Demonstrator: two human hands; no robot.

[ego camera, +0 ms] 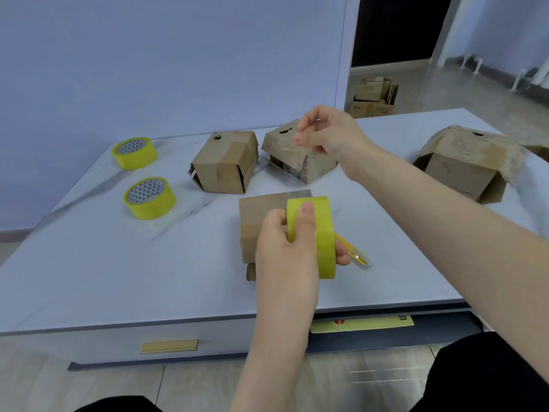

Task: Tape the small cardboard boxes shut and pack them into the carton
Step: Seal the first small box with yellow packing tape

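Yellow tape: the roll (pixel 322 233) stands on edge in your left hand (pixel 282 251), with the thumb pressed on the outer band and the fingers (pixel 342 257) clamped through the core. A loose tail (pixel 355 255) sticks out at the roll's lower right. Your left forearm rises from the bottom edge and holds the roll over the near box (pixel 261 215), which sits at the centre of the surface (pixel 118 263). Whether the roll touches that box, you cannot tell from here.

Your right hand (pixel 329 135) is raised farther out, its forearm slanting in from the right. Its fingers are curled together, thumb tip by the forefinger, and nothing can be made out between them. It hovers over one of two boxes (pixel 225 162) standing behind. A fourth box (pixel 466 162) sits at the right with its flaps splayed. Two spare rolls (pixel 150 198) lie at the left.
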